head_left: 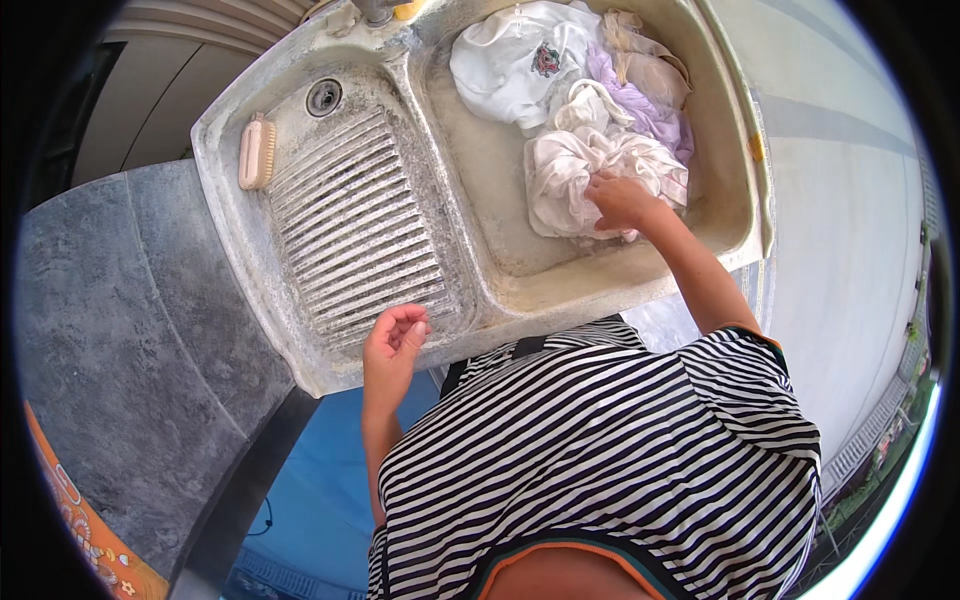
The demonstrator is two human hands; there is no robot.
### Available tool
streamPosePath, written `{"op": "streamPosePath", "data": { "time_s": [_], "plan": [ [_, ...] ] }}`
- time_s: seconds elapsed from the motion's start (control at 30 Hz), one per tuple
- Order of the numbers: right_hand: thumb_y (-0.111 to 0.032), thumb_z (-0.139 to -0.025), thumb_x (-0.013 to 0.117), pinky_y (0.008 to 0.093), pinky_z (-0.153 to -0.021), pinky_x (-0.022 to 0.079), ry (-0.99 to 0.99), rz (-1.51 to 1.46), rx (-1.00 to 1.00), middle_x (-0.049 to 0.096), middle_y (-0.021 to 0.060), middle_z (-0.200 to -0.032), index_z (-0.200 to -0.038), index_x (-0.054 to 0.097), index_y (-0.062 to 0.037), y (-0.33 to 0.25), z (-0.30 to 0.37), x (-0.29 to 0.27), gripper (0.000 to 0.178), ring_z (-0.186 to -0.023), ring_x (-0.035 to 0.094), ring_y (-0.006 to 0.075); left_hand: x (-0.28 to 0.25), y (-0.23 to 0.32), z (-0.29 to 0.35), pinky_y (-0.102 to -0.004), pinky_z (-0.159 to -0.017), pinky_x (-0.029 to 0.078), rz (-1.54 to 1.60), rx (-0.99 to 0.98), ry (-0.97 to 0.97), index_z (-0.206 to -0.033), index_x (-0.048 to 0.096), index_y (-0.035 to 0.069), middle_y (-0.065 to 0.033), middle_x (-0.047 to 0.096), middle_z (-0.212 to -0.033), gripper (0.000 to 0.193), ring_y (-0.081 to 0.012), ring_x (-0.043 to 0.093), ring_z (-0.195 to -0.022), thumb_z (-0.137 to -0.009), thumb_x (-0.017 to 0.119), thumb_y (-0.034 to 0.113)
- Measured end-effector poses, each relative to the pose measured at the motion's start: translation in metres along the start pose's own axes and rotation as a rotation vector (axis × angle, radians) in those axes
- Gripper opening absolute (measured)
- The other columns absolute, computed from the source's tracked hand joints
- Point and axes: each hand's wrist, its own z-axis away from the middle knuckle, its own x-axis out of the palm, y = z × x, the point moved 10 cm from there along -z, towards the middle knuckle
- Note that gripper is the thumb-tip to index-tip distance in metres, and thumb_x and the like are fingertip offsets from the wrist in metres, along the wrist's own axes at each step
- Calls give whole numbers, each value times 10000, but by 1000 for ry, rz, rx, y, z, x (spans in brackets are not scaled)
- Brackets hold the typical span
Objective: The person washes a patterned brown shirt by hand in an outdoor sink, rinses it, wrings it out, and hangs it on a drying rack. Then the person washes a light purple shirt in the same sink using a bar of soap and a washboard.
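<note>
In the right basin of a stone laundry sink [480, 215] lies a bunched, wet-looking whitish-pink garment [565, 180]. My right hand [622, 202] reaches onto its near side, with fingers and thumb pressed into the folds as if gripping them; the fingertips are partly hidden. Behind that bundle are a white garment [510, 70] with a small dark-and-red emblem, a lilac cloth [640, 108] and a beige sheer cloth [650, 65]. Over the near end of the ribbed washboard [350, 230], my left hand [395, 340] is held loosely curled, empty, a gap between thumb and fingers.
A pale pink scrubbing brush [257, 153] rests at the washboard's far left, close to the drain [323, 97]. Above the divider stands a tap [375, 10]. Left of the sink is a grey countertop [130, 290]; a blue surface [325, 480] shows below it.
</note>
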Motion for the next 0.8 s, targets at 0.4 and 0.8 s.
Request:
{"op": "streamPosePath", "data": {
  "time_s": [0.4, 0.8],
  "plan": [
    [-394, -818, 702, 483, -854, 533, 551, -520, 651, 700, 235, -989, -904, 693, -5, 150, -48, 31, 399, -961, 671, 410, 65, 38, -65, -237, -823, 493, -75, 20, -68, -1136, 630, 6, -29, 650, -1011, 187, -88, 601, -897, -962, 630, 75],
    [-249, -849, 773, 230, -640, 451, 793, -1226, -331, 642, -28, -777, -970, 704, -8, -23, 129, -259, 278, -703, 530, 35, 77, 66, -114, -294, -780, 541, -49, 0, -187, -1212, 596, 38, -56, 643, -1082, 258, -142, 637, -954, -985, 605, 162]
  ]
}}
